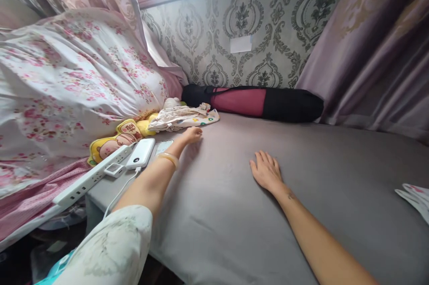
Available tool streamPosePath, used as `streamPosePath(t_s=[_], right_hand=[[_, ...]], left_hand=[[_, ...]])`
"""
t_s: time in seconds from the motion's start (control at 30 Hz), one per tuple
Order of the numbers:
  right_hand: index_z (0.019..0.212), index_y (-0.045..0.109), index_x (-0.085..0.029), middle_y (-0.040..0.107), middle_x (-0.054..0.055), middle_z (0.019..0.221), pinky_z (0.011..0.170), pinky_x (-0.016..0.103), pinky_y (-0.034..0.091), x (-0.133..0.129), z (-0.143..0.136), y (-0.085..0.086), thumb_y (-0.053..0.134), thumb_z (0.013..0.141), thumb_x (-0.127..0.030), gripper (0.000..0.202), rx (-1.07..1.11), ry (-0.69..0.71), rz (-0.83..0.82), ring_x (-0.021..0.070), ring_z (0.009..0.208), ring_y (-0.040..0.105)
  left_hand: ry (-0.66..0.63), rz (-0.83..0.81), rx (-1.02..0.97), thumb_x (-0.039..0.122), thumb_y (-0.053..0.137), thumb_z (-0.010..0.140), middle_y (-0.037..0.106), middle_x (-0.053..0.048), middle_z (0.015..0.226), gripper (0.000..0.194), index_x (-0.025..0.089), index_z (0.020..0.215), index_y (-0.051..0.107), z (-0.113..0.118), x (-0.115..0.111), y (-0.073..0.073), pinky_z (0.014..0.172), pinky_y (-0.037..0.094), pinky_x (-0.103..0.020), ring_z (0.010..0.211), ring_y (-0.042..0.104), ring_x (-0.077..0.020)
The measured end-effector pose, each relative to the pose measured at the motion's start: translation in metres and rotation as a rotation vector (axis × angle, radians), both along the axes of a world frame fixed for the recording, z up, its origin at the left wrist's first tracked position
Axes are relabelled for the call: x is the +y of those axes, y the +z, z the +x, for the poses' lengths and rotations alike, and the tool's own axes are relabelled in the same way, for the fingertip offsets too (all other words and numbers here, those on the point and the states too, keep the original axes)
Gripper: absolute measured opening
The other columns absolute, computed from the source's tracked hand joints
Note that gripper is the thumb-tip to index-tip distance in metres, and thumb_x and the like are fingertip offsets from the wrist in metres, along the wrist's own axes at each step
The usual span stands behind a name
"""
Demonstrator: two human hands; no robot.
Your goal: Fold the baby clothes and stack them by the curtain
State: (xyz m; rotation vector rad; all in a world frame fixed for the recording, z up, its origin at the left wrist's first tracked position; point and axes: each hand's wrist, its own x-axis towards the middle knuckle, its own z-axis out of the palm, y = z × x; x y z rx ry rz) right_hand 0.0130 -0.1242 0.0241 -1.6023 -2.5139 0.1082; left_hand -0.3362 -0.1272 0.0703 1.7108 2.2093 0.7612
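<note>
One left hand (193,135), fingers loosely curled, hovers or rests, which is unclear, just beside one patterned cloth (187,117) beyond its fingers; one right hand (266,170) lies open on the gray sheet (221,186). One black-and-red bag (251,102) lies beyond both.

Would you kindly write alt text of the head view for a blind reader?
A person's left hand is near a patterned cloth on a grey sheet; the right hand lies palm down. Behind is a black-and-red bag, at left a power strip.
</note>
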Motion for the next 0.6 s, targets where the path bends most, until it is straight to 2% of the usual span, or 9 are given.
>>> streamPosePath(t_s=[0.07, 0.17, 0.3, 0.4, 0.5, 0.6], right_hand=[[0.144, 0.042, -0.008, 0.037, 0.015, 0.152, 0.115, 0.048, 0.021, 0.000, -0.001, 0.000, 0.023, 0.097, -0.039, 0.060, -0.005, 0.001, 0.014, 0.0319, 0.141, 0.029], [0.143, 0.043, -0.008, 0.038, 0.015, 0.152, 0.114, 0.049, 0.022, 0.000, -0.002, -0.001, 0.023, 0.097, -0.039, 0.059, -0.014, 0.006, 0.039, 0.0323, 0.140, 0.031], [0.142, 0.044, -0.007, 0.038, 0.015, 0.151, 0.114, 0.049, 0.022, 0.000, -0.002, -0.003, 0.025, 0.097, -0.037, 0.058, -0.005, 0.007, 0.046, 0.0324, 0.140, 0.030], [0.142, 0.044, -0.006, 0.038, 0.016, 0.151, 0.114, 0.050, 0.021, -0.001, -0.003, -0.003, 0.026, 0.098, -0.036, 0.057, 0.017, 0.008, 0.047, 0.0329, 0.140, 0.030], [0.142, 0.045, -0.006, 0.039, 0.017, 0.151, 0.113, 0.050, 0.021, -0.002, -0.003, -0.003, 0.026, 0.098, -0.035, 0.056, 0.022, 0.012, 0.058, 0.0329, 0.139, 0.031], [0.142, 0.045, -0.006, 0.039, 0.016, 0.151, 0.113, 0.050, 0.022, -0.002, -0.002, -0.003, 0.026, 0.098, -0.035, 0.056, 0.019, 0.013, 0.066, 0.0328, 0.139, 0.031]], left_hand=[[0.135, 0.032, 0.061, 0.017, 0.056, 0.078, 0.071, -0.013, 0.106, 0.023, 0.015, 0.093, 0.072, -0.021, -0.008, 0.014, 0.094, 0.044, -0.033, 0.104, 0.062, -0.0266], [0.425, 0.090, 0.208, 0.018, 0.047, 0.084, 0.067, -0.015, 0.117, 0.032, 0.014, 0.108, 0.068, -0.048, -0.019, 0.033, 0.096, 0.043, -0.036, 0.110, 0.059, -0.0279], [0.698, 0.083, 0.301, 0.019, 0.048, 0.083, 0.063, -0.020, 0.121, 0.035, 0.012, 0.113, 0.065, -0.080, -0.028, 0.045, 0.096, 0.043, -0.040, 0.115, 0.056, -0.0325], [0.772, -0.020, 0.270, 0.025, 0.060, 0.077, 0.063, -0.020, 0.121, 0.040, 0.014, 0.115, 0.063, -0.096, -0.032, 0.046, 0.095, 0.044, -0.044, 0.120, 0.052, -0.0371], [0.759, -0.068, 0.229, 0.031, 0.070, 0.069, 0.065, -0.020, 0.117, 0.051, 0.016, 0.116, 0.061, -0.103, -0.031, 0.044, 0.093, 0.045, -0.045, 0.123, 0.049, -0.0396], [0.753, -0.090, 0.206, 0.030, 0.075, 0.060, 0.065, -0.020, 0.114, 0.058, 0.015, 0.114, 0.060, -0.106, -0.028, 0.043, 0.091, 0.046, -0.045, 0.123, 0.049, -0.0409]])
